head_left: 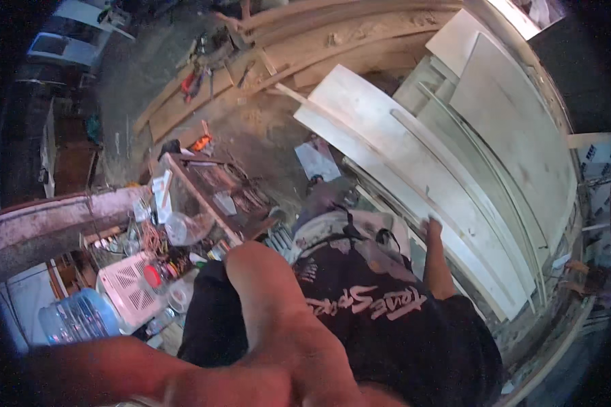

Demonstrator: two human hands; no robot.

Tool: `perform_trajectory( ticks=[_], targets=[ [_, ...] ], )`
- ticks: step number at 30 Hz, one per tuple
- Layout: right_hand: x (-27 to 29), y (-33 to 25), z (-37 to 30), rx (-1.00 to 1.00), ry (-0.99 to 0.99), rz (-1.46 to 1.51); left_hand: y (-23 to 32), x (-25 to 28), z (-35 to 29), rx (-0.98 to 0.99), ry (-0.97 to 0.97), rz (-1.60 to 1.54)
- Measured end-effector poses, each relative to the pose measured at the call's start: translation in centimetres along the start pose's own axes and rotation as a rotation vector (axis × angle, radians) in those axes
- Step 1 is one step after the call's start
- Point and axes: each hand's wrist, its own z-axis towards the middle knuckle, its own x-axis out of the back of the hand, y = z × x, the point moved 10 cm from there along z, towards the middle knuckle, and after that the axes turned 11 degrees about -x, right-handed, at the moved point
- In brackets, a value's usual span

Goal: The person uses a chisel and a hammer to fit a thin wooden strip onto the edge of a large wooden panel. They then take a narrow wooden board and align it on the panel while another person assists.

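Note:
My left arm bends at the elbow and comes back up toward the camera. My left hand [288, 380] is very large and blurred at the lower edge, with a broad part reaching toward the left rim. Its fingers are cut off or smeared, and I see nothing in it. My right arm hangs at my side. My right hand [433, 234] is small in view, beside the edge of a leaning white board [414, 169]. Whether it touches the board I cannot tell, and its fingers are too unclear to read.
Several large pale panels [516, 129] lean in a stack on the right. Long wooden planks [305, 57] lie at the back, with red-handled tools [190, 83] nearby. On the left are a cluttered wooden frame [200, 197], a white vented box [132, 288], a red-lidded jar [154, 275] and a blue water bottle [78, 317].

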Motion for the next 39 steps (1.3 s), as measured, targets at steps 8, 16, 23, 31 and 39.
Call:
perform_trajectory(
  ticks=[8,16,23,31,39],
  targets=[
    [-11.8,-8.2,-3.7,0.085,-0.139,-0.228,-0.2,0.3,0.1,-0.012,-0.018,0.038],
    [-10.6,6.6,-0.7,0.518,-0.14,-1.344,0.9,-0.2,-0.8,-0.056,-0.05,0.056],
    [-2.0,10.3,-2.0,0.247,-0.037,-1.271,1.2,0.2,-2.5,-0.082,-0.059,0.102],
    [0.1,14.5,-11.9,-0.244,-0.169,-0.614,3.9,2.7,-0.8,-0.191,-0.089,0.311],
    [-6.2,6.8,-8.3,-0.292,-0.224,-0.453,9.8,15.1,1.7,-0.492,0.326,0.977]
  ],
)
